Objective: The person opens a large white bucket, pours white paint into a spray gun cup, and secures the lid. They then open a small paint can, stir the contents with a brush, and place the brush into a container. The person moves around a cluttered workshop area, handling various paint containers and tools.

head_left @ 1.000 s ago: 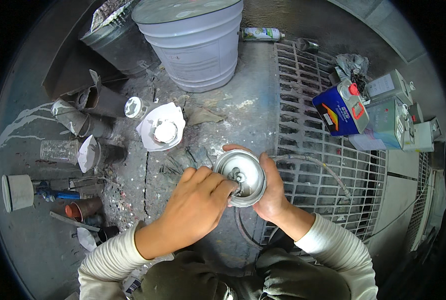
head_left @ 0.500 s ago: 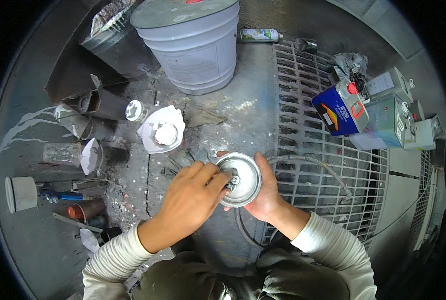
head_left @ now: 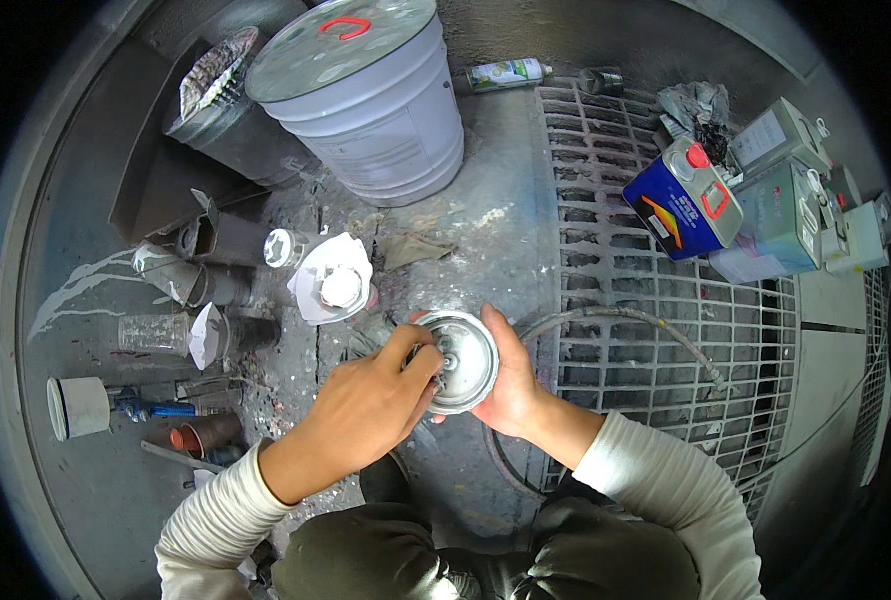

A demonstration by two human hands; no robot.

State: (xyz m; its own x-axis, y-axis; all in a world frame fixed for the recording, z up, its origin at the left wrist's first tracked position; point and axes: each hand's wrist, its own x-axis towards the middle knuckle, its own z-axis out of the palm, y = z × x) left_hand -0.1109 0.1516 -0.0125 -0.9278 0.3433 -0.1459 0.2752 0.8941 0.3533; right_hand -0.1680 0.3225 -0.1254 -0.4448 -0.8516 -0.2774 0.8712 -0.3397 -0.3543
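Note:
A round, white-coated cup lid (head_left: 473,365) with a ridged rim is held in front of me, its hollow side facing up. My right hand (head_left: 508,375) grips it from the right, thumb along the rim and fingers curled underneath. My left hand (head_left: 371,400) lies over its left part, fingers bent and pinched around a small dark metal fitting (head_left: 442,378) near the lid's middle. Those fingers hide most of the fitting and the lid's left side.
A large white pail (head_left: 381,130) stands at the far left. Cups (head_left: 341,287) and a spray gun (head_left: 151,407) sit to the left. A floor grating (head_left: 646,330) carries a blue can (head_left: 681,205), pale cans and a hose (head_left: 606,312).
Both hands and the lid have shifted slightly left in the picture as the view moved. The left fingers have slid toward the lid's left rim, still pinched.

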